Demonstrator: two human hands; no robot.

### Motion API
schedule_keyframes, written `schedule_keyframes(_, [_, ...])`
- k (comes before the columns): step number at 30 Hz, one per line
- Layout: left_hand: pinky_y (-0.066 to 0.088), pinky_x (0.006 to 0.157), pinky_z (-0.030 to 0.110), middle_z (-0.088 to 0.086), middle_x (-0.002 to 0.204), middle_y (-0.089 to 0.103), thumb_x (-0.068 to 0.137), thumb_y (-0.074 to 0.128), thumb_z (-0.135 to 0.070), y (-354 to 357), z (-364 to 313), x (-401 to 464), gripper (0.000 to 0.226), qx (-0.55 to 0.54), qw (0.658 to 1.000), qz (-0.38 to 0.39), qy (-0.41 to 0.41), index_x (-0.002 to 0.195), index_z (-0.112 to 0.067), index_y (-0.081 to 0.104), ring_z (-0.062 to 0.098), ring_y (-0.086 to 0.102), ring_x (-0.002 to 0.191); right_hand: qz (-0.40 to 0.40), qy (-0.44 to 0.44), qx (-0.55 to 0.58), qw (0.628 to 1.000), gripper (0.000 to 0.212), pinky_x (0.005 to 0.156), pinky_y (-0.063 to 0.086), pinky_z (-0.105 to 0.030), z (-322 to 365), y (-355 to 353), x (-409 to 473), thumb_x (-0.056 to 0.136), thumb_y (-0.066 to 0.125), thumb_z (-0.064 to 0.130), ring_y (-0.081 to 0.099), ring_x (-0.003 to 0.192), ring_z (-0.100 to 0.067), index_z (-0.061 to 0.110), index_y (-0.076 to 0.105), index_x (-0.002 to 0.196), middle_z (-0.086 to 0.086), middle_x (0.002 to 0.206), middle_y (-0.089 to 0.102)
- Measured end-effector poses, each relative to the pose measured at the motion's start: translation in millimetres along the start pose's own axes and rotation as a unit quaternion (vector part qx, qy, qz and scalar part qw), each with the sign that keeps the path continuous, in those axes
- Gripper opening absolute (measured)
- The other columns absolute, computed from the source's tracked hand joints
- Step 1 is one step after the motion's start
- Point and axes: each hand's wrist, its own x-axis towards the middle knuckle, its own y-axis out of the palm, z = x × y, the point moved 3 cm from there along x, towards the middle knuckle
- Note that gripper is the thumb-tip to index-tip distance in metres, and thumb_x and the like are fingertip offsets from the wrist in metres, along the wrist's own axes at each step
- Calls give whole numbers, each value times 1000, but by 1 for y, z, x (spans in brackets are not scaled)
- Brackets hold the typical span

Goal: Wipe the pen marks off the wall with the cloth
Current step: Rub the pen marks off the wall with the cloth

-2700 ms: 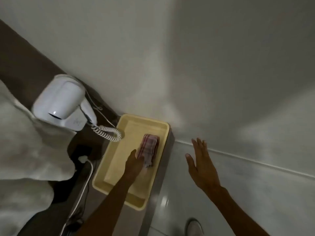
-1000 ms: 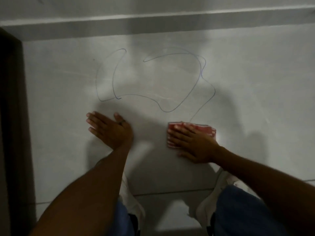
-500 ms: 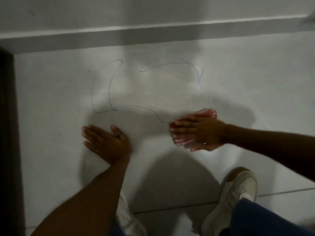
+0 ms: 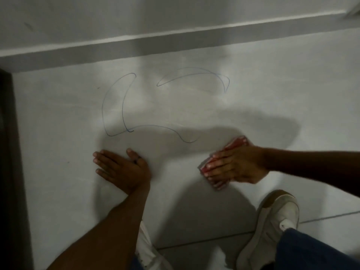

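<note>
Thin blue pen marks curl across the pale grey wall: a narrow loop on the left, a wavy line running right from its foot, and a faint arc higher up. My right hand presses a folded red-and-white cloth flat on the wall, below and right of the wavy line's end. The cloth shows above and under my fingers. My left hand lies flat on the wall below the loop, fingers spread, holding nothing.
A dark door frame runs down the left edge. A raised ledge crosses the wall above the marks. My white shoes stand on the tiled floor at the wall's foot.
The view went from the tray by the hair dryer to the marked wall. The right-hand curve of the marks is gone. My right hand with the cloth has slid right and down; the left hand stays put.
</note>
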Motion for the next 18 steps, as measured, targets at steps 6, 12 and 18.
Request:
schedule_keyframes(6, [16, 134, 59, 26, 175, 19, 108, 33, -46, 3, 2, 1, 78, 7, 1000, -8, -2, 165, 5, 19, 41, 18, 164, -131, 311, -40, 941, 57, 127, 26, -43, -120, -58, -27, 103, 41, 33, 32, 155, -30, 18, 39, 158, -10, 167, 32])
schedule_keyframes(12, [19, 133, 61, 27, 174, 22, 108, 35, -47, 6, 4, 1, 78, 0, 1000, -21, 3, 165, 5, 21, 42, 21, 163, -244, 649, 58, 718, 60, 133, 14, -50, -141, -80, 7, 109, 33, 35, 11, 163, -31, 15, 25, 165, -11, 175, 18])
schedule_keyframes(18, [19, 133, 60, 27, 174, 23, 108, 33, -47, 8, 4, 1, 77, -3, 1000, -16, 1, 165, 5, 22, 42, 22, 163, -99, 331, 8, 938, 57, 133, 14, -50, -151, -92, -4, 108, 33, 31, 14, 162, -35, 15, 32, 162, -15, 172, 23])
